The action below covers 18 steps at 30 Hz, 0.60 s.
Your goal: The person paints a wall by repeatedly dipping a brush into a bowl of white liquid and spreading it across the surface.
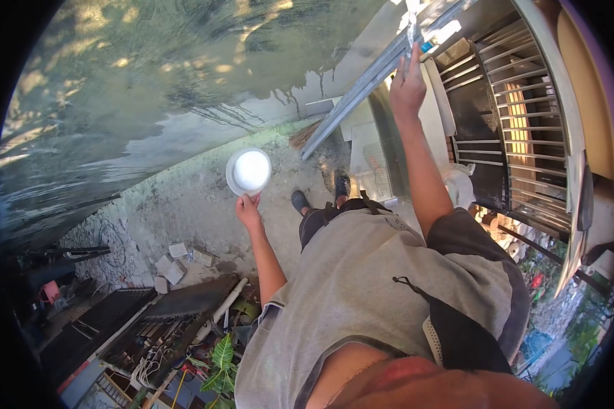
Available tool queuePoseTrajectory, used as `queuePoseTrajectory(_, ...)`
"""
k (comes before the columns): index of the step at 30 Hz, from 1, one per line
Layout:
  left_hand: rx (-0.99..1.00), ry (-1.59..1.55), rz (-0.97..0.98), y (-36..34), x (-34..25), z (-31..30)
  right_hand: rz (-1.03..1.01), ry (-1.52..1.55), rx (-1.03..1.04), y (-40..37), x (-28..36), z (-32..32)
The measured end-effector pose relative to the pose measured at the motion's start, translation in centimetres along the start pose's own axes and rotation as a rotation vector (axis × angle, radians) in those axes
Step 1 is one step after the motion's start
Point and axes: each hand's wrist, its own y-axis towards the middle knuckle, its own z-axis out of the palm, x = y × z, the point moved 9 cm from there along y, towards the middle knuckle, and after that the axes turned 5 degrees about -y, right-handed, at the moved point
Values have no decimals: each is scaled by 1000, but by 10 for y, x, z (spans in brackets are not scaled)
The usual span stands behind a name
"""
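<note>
My left hand (250,208) grips the near rim of a round white bowl (251,170), held out over the concrete ground. The bowl's inside looks bright white; what it holds, if anything, cannot be made out. My right hand (408,87) is raised beside the top of long grey metal bars (361,97), with its fingers closed around something shiny and pale that is too small and bright to name. A small blue piece (426,47) shows just beside those fingers.
A large wet-streaked wall (184,88) stands ahead. A broom head (305,134) lies by the bars' lower end. Barred metal racks (535,129) stand at the right. Concrete blocks (174,270), a tool-covered board (167,334) and a leafy plant (222,361) are at lower left.
</note>
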Motion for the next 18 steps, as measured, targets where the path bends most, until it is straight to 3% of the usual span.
queuePoseTrajectory(2,-20,-34,-10,-5,-3,1,-83,-45,-13,-36,-3,28)
queuePoseTrajectory(6,-2,5,8,-3,-2,-2,139,-87,381,-135,-34,119)
queuePoseTrajectory(9,-9,32,17,-3,-1,-6,200,2,485,-191,-30,154)
queuePoseTrajectory(11,-6,30,25,-2,-1,-6,227,-37,900,-235,-33,191)
queuePoseTrajectory(14,-15,16,20,-4,-5,-5,95,-17,1041,-259,-34,206)
queuePoseTrajectory(17,-18,-7,26,-5,-3,-11,168,-75,905,-220,-46,186)
queuePoseTrajectory(18,-27,-10,23,-8,-3,-12,120,-70,741,-196,-50,175)
